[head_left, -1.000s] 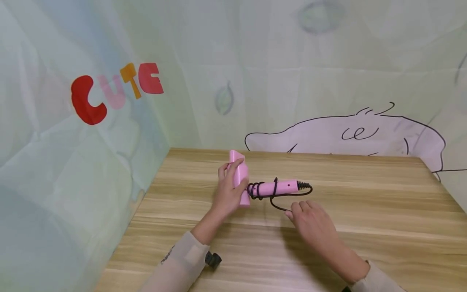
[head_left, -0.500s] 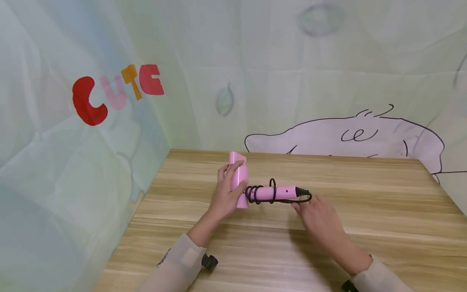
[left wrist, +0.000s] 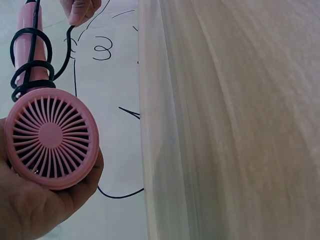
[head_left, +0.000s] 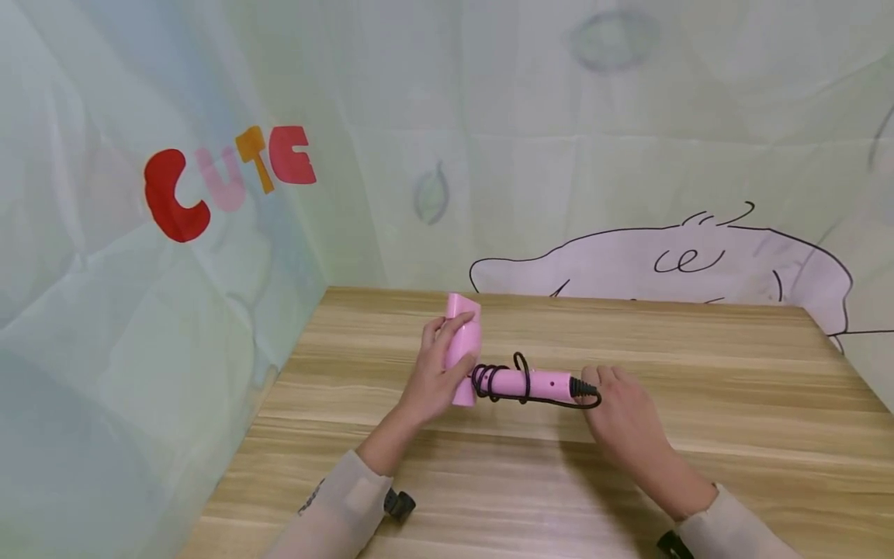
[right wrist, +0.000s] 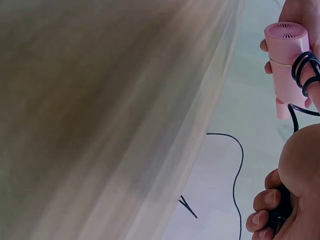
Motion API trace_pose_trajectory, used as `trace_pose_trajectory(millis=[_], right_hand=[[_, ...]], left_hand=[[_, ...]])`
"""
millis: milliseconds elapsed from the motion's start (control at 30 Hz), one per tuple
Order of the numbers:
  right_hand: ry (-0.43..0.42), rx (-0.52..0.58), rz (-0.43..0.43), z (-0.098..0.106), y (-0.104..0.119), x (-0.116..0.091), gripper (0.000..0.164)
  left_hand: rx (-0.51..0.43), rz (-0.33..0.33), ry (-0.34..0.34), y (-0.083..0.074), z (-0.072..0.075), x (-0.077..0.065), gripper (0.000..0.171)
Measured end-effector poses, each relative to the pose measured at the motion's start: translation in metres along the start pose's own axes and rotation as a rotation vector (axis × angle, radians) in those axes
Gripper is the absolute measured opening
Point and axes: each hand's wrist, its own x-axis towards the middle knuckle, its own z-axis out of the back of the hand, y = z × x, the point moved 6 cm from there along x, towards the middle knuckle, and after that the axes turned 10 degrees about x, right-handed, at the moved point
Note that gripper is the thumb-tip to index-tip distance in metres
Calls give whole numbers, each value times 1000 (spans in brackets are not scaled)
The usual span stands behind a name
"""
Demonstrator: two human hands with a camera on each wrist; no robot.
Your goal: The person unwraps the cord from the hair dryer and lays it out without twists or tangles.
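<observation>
A pink hair dryer (head_left: pixel 541 384) is up over the table, its handle pointing right. Black cord (head_left: pixel 525 382) winds in several turns round the handle, with one loose loop standing above it. My left hand (head_left: pixel 431 380) grips the dryer's barrel. In the left wrist view the round slotted intake grille (left wrist: pixel 51 134) faces the camera, with the palm behind it. My right hand (head_left: pixel 623 411) is beside the handle's far end. Its curled fingers (right wrist: pixel 267 200) hold a black piece (right wrist: pixel 282 210) at the cord's free end, mostly hidden by the hand.
A wood-grain table (head_left: pixel 733 373) lies under both hands. Pale printed cloth (head_left: pixel 391 116) hangs behind it and along the left side, with the coloured letters CUTE (head_left: pixel 176 196). Dark wrist mounts sit at both sleeves.
My right hand has moved right and slightly up, from below the handle to its cord end. The cord strand that hung below now lies along the handle. My left hand keeps its grip.
</observation>
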Motion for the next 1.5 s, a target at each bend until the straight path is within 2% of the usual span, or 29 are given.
trace_pose_trajectory(millis=[200,367,467,800,867,967,1067,1200,1333,1500], right_hand=[[-10,25,-63,1,-5,4,27],[-16,27,-112,0,-9,7,53],[-31,23,-110,2,-9,8,58],[-97,22,-95,8,-9,15,59],[-93,20,-106,10,-10,16,54],[-82,13,-122,11,-10,17,48],[-80,-1,-134,13,-10,18,49],[-106,-2,-128,16,-10,20,52],[-139,5,-116,20,-8,23,47],[-177,5,-111,27,-3,26,56]], left_hand=[[18,-9,23,1,-1,-2,60],[41,-26,46,0,-2,-6,60],[60,-47,60,0,-3,-7,60],[101,-80,117,2,-5,-9,61],[114,-84,128,3,-6,-9,61],[134,-87,136,2,-7,-9,61],[152,-88,138,3,-8,-9,60],[171,-92,140,4,-8,-9,59],[189,-94,140,5,-9,-9,59],[210,-86,147,4,-9,-8,59]])
